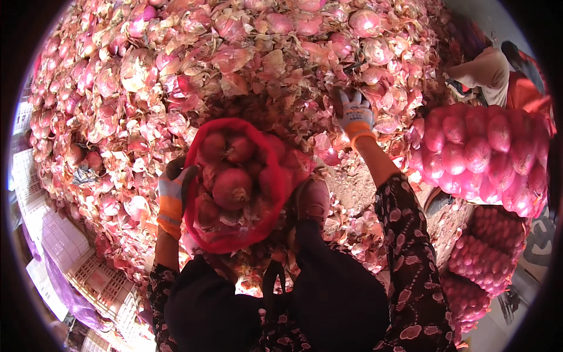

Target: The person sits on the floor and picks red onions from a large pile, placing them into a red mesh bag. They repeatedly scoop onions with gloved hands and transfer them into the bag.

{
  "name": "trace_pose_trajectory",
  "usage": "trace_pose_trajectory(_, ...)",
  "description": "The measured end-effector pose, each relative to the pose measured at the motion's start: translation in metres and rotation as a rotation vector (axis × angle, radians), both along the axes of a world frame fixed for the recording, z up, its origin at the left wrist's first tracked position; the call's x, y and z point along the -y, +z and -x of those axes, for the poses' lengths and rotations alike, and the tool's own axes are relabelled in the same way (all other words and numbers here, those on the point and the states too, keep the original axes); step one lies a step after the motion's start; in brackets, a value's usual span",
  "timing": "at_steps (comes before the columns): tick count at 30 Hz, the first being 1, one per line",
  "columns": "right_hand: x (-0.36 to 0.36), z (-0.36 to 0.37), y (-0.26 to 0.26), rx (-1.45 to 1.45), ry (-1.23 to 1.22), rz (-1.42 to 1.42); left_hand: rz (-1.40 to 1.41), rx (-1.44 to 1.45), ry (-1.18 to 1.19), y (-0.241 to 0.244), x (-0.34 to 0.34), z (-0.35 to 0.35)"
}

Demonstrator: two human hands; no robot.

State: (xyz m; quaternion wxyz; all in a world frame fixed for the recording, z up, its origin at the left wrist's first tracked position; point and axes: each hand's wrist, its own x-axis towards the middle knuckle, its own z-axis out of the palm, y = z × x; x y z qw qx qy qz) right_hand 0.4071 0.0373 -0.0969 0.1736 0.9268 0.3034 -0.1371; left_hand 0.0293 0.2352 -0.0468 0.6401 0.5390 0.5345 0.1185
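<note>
A red mesh bag (pixel 233 247) stands in front of me with its mouth spread wide. Inside it lie several red onions (pixel 232 189), a large one on top. My left hand (pixel 174 187), in a grey-and-orange work glove, grips the left side of the bag's rim. Farther forward and to the right, my right hand (pixel 357 113), gloved the same way, rests against the onion pile (pixel 246 61) with its fingers apart. I see no onion held in it, though its fingertips are partly hidden by the loose papery skins.
A full mesh sack of onions (pixel 479 149) stands on the right, with more filled sacks (pixel 479 255) below it. Plastic crates (pixel 99 279) line the left edge. Another person's bent leg (pixel 484 68) shows at upper right. Bare soil (pixel 354 185) lies beside my right forearm.
</note>
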Motion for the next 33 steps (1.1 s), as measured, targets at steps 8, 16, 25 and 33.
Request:
trace_pose_trajectory(8,0.034,-0.023,0.001,-0.673,-0.509,-1.016,-0.076,-0.035,-0.103,0.015,0.009,-0.006)
trace_pose_trajectory(16,0.073,0.033,0.05,-1.915,-0.813,-1.567,0.103,0.033,-0.165,0.006,0.015,0.009)
trace_pose_trajectory(25,-0.015,0.124,0.097,-2.008,-0.457,-1.127,-0.015,-0.09,-0.198,0.01,0.025,0.04)
trace_pose_trajectory(33,-0.113,0.234,0.076,-0.453,1.139,-0.657,-0.276,-0.067,0.119,0.049,0.014,0.027)
